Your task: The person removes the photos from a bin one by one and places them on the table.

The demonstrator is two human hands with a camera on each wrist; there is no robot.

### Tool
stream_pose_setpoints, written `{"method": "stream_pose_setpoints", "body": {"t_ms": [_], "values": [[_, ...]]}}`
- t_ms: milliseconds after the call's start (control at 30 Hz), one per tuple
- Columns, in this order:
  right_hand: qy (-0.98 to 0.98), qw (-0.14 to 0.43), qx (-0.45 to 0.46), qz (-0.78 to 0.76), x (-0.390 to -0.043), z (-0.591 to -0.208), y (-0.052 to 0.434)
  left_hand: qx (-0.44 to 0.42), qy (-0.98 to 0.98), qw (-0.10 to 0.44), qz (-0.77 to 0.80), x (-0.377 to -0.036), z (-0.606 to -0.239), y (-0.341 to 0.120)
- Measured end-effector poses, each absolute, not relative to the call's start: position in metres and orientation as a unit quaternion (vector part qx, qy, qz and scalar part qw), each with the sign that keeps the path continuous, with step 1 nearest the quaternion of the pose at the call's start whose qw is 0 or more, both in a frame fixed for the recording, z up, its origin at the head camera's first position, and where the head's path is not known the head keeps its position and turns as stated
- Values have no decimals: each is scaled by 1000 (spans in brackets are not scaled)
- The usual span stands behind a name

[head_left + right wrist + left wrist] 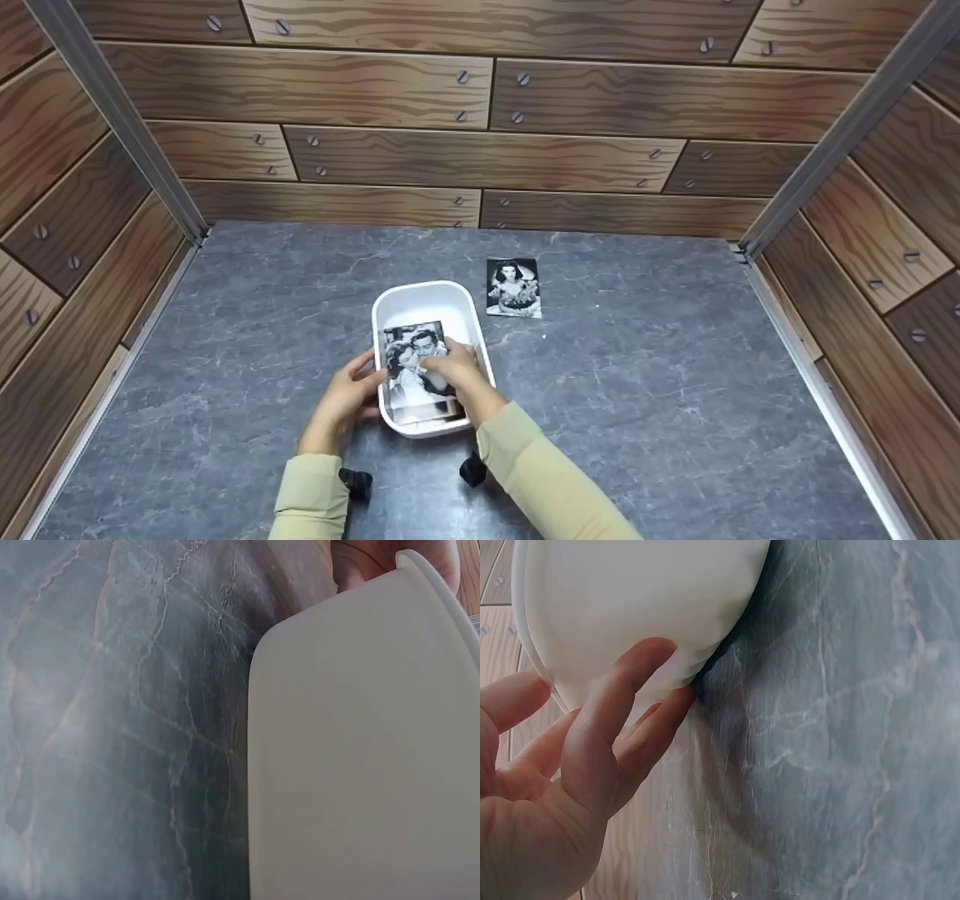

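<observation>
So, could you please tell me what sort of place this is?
Probably a staged recording booth: printed wood-plank walls with metal corner posts enclose a grey marble-look tabletop, where hands place photographs in a white tub.

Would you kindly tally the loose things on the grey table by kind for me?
Black-and-white photographs: 2, one in the tub, one on the table
White plastic tubs: 1
Total: 3
</observation>
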State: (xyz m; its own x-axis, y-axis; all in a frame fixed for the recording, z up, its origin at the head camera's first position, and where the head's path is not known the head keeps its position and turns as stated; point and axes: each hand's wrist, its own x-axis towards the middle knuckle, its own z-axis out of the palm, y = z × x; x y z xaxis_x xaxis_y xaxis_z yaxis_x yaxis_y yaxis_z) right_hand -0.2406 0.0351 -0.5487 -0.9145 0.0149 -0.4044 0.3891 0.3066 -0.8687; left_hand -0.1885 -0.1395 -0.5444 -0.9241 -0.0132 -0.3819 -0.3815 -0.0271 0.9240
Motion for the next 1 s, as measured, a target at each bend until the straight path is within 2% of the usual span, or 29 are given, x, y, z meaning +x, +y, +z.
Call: {"method": "stream_pose_setpoints", "body": {"t_ms": [433, 533, 667, 767, 833, 900, 1000], "values": [[787, 134, 105, -593, -245, -553, 39, -141, 684, 130, 704, -191, -542, -140], [778, 99, 82, -615, -270, -605, 41, -143, 680, 131, 707, -191, -542, -141], [778, 67, 86, -618, -330, -719, 42, -140, 680, 131, 707, -191, -543, -142], [762, 59, 91, -639, -367, -790, 43, -138, 680, 131, 708, -190, -544, -142], [738, 49, 80, -668, -379, -819, 45, -139, 679, 130, 709, -190, -545, -141], [724, 42, 67, -686, -376, -819, 48, -139, 676, 130, 712, -189, -545, -141], [727, 45, 76, -681, -349, -765, 47, -139, 676, 127, 712, -188, -546, -140]]}}
